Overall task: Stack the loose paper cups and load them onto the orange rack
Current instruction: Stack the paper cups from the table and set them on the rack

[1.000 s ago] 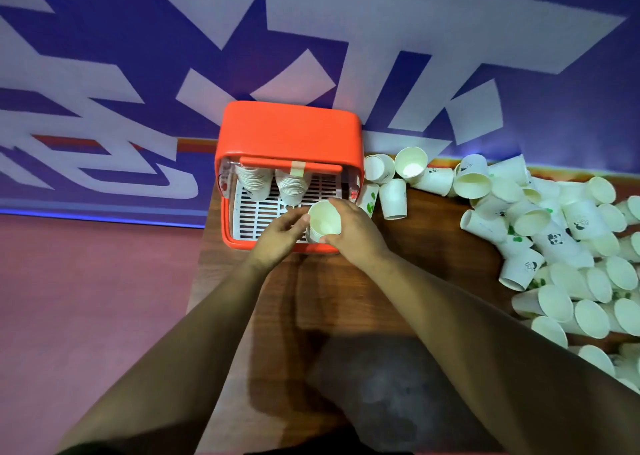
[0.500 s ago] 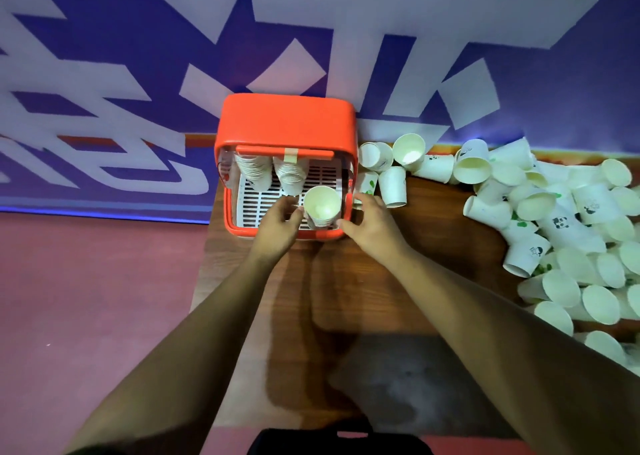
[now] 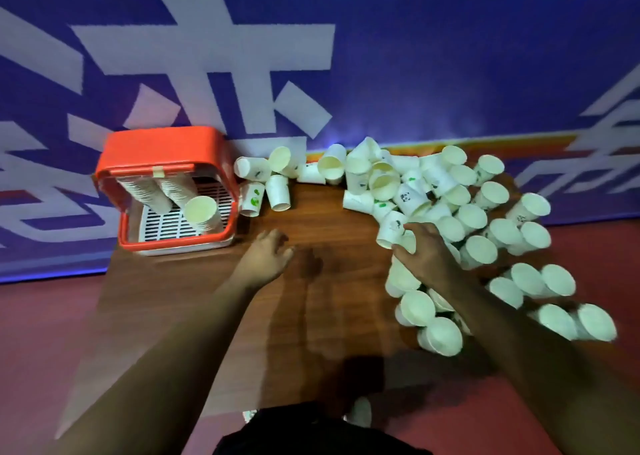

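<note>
Two bare forearms reached over the wooden table (image 3: 329, 316). The left hand (image 3: 266, 258) hung above the wood, fingers loosely curled, grasping nothing. The right hand (image 3: 424, 255) closed its fingers round one cup (image 3: 389, 229) at the near edge of the loose cups (image 3: 485, 219) heaped on the right. Farther off, at the left, stood the orange rack (image 3: 166, 148), with three cup stacks (image 3: 202, 213) leaning inside.

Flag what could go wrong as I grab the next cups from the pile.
The right hand is in the heaped loose cups; cups near the table edge could be swept off. The front stack leans in the orange rack and might topple when more are added.
</note>
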A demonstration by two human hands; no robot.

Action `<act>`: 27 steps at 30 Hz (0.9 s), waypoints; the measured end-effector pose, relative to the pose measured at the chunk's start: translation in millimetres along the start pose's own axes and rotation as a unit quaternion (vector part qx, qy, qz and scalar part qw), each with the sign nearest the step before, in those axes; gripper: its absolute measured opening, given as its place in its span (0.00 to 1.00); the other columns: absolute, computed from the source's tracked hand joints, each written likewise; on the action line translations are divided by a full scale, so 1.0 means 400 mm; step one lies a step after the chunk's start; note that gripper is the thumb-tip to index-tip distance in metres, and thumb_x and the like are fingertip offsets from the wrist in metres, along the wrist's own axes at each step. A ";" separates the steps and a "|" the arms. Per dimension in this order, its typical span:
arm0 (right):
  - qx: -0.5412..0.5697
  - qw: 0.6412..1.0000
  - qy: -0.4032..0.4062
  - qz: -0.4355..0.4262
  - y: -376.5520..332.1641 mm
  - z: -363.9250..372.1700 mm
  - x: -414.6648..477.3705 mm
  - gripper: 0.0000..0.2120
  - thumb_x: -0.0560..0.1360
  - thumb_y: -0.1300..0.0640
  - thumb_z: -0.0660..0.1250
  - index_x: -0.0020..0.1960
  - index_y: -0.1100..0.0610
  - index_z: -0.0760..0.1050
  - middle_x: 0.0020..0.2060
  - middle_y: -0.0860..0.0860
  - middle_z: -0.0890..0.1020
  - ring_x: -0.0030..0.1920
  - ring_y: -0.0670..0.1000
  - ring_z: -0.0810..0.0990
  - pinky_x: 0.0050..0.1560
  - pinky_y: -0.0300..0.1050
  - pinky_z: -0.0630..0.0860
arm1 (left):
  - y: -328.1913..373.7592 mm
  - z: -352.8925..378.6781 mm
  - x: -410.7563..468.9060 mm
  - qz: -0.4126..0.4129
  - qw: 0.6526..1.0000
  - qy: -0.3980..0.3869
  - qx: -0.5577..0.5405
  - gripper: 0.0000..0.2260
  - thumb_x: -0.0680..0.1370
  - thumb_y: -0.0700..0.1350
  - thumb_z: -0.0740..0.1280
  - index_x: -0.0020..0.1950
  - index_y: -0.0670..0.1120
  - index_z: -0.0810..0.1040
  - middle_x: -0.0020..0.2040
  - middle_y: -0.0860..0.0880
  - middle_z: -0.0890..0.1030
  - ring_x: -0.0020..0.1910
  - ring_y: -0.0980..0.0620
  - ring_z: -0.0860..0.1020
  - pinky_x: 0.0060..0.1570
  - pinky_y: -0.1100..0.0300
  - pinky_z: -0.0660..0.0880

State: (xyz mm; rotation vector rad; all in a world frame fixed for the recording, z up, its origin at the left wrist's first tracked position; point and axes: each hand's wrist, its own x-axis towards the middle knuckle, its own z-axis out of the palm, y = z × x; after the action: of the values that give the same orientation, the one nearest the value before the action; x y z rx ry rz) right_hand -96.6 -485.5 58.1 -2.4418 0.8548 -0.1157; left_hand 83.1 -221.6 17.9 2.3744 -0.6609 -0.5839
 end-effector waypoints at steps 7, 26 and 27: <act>-0.015 0.998 0.009 0.060 0.292 -0.163 -0.132 0.19 0.72 0.51 0.71 0.59 0.59 0.74 0.54 0.58 0.76 0.56 0.57 0.75 0.53 0.47 0.72 | 0.338 0.296 -0.040 0.092 0.991 -0.093 0.007 0.18 0.78 0.52 0.68 0.62 0.41 0.76 0.55 0.45 0.75 0.57 0.49 0.73 0.57 0.58 0.70; -0.088 0.990 -0.104 0.028 0.439 0.079 -0.350 0.16 0.72 0.50 0.68 0.56 0.56 0.77 0.54 0.56 0.70 0.54 0.59 0.73 0.55 0.49 0.74 | 0.378 0.588 -0.100 0.181 0.948 -0.123 0.230 0.12 0.77 0.52 0.68 0.57 0.50 0.84 0.69 0.44 0.66 0.69 0.43 0.63 0.63 0.49 0.71; -0.093 0.991 -0.095 0.017 0.446 0.085 -0.349 0.12 0.72 0.51 0.68 0.52 0.56 0.79 0.53 0.56 0.70 0.52 0.59 0.74 0.54 0.49 0.75 | 0.378 0.586 -0.102 0.194 0.946 -0.119 0.232 0.12 0.77 0.53 0.67 0.55 0.50 0.85 0.69 0.44 0.66 0.68 0.43 0.63 0.61 0.48 0.72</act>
State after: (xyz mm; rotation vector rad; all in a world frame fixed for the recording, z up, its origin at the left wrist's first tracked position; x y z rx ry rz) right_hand -297.5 -501.7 -50.6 -2.5579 0.8545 0.2151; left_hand -123.4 -403.4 -44.0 2.5020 -1.4748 -0.5908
